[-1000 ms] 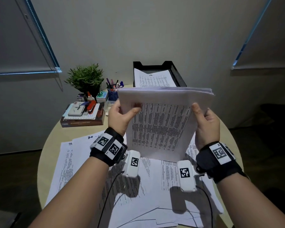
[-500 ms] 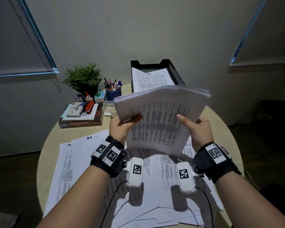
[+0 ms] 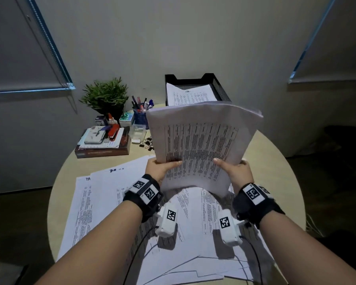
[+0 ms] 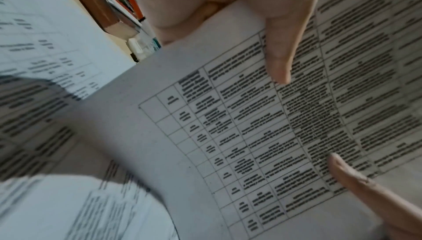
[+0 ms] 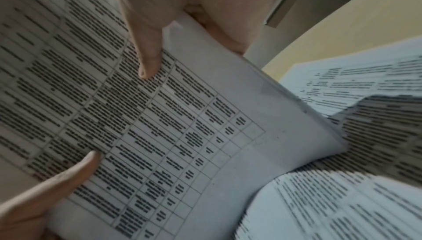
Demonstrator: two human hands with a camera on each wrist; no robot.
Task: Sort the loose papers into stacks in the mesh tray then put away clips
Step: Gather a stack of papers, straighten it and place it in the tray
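Note:
I hold a thick stack of printed papers (image 3: pixel 199 140) above the round table, tilted with its far edge up toward the black mesh tray (image 3: pixel 220 87). My left hand (image 3: pixel 162 167) grips its near left edge, thumb on the top sheet, and my right hand (image 3: pixel 234 169) grips the near right edge the same way. In the left wrist view the stack of papers (image 4: pixel 251 135) shows a printed table under my left thumb (image 4: pixel 280 59). The right wrist view shows the stack of papers (image 5: pixel 182 126) under my right thumb (image 5: pixel 148 58). The tray holds printed sheets (image 3: pixel 191 95). Black binder clips (image 3: pixel 147 142) lie on the table left of the stack.
Many loose printed sheets (image 3: pixel 103 202) cover the near half of the table (image 3: pixel 275 171). At the back left stand a potted plant (image 3: pixel 105 97), a pen cup (image 3: pixel 141 116), a small clear box (image 3: pixel 138 133) and a book (image 3: pixel 103 151) stacked with a stapler and small items.
The stack has tipped from upright toward flat and moved forward toward the tray. Both hands have slid down to its near edge.

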